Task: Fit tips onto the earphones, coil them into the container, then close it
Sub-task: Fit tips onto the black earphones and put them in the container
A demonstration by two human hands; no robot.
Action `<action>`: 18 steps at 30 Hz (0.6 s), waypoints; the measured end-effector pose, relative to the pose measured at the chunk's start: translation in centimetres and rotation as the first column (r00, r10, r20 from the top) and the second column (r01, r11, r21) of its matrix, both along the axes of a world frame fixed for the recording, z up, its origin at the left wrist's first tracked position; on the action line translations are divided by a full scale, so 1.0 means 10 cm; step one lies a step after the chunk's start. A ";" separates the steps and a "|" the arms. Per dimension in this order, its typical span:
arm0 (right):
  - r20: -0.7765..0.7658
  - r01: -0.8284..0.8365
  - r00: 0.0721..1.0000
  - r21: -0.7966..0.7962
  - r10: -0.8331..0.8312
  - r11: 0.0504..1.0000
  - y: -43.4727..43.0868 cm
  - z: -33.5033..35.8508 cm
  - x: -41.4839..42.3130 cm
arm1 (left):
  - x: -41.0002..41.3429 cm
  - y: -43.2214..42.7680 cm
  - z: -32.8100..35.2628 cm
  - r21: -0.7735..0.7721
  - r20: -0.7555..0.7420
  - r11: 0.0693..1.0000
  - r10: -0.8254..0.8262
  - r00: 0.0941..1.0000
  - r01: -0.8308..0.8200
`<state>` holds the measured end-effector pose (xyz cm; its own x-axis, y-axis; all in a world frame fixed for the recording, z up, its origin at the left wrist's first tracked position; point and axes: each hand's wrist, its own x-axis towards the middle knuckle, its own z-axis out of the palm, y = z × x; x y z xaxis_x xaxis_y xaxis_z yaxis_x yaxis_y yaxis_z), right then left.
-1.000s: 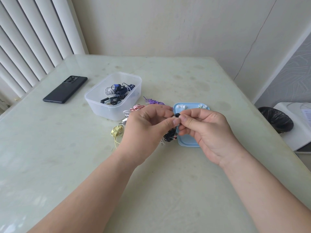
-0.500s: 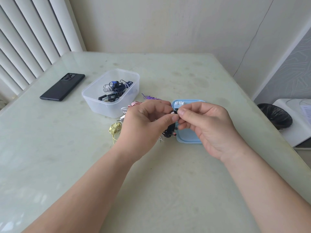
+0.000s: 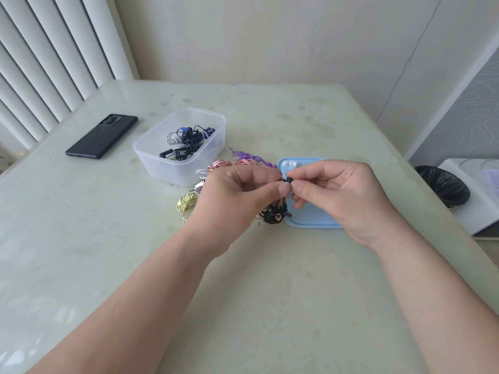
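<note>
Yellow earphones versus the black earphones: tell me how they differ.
The yellow earphones lie on the table, untouched; the black earphones are pinched between the left hand and right hand. Yellow is a neat coil; black bunches as a loose tangle. Both are outside the container.

Wide open table (image 3: 243, 292) across the near half, easy passage there. Coiled earphones (image 3: 243, 161) crowd the gap between container (image 3: 158, 168) and blue lid (image 3: 307, 217); phone (image 3: 102, 136) lies far left.

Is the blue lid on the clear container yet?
No: the blue lid lies flat on the table, apart from the clear container, which stands open.
</note>
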<state>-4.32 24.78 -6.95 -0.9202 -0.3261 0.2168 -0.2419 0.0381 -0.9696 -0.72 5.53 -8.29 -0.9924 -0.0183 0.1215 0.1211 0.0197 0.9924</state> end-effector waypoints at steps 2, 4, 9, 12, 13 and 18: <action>-0.001 -0.018 1.000 -0.015 0.018 1.000 0.02 0.02 0.01 | 0.00 -0.02 0.00 0.015 0.023 1.000 -0.024 0.999 0.023; -0.033 -0.025 0.999 0.009 0.025 1.000 0.03 0.02 0.01 | 0.00 -0.03 0.00 0.016 0.029 0.999 -0.045 0.999 0.044; -0.121 -0.012 0.992 0.116 0.026 0.993 0.05 -0.04 -0.01 | 0.00 -0.04 -0.02 -0.008 0.059 0.994 -0.105 0.993 0.106; -0.171 -0.008 0.985 0.136 0.031 0.991 0.04 -0.07 -0.01 | -0.01 -0.05 -0.04 0.017 0.097 0.995 -0.097 0.991 0.096; -0.199 -0.007 0.979 0.145 0.036 0.989 0.02 -0.08 -0.01 | -0.01 -0.04 -0.04 0.030 0.112 0.996 -0.089 0.990 0.086; -0.117 -0.020 0.993 0.080 0.029 0.997 0.00 -0.07 -0.01 | -0.04 -0.04 -0.06 0.093 0.122 0.992 -0.092 0.988 0.081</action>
<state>-4.47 24.76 -7.66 -0.8811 -0.3683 0.2966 -0.3565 0.1055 -0.9283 -1.07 5.13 -8.86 -0.9980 0.0633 -0.0030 -0.0077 -0.0734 0.9973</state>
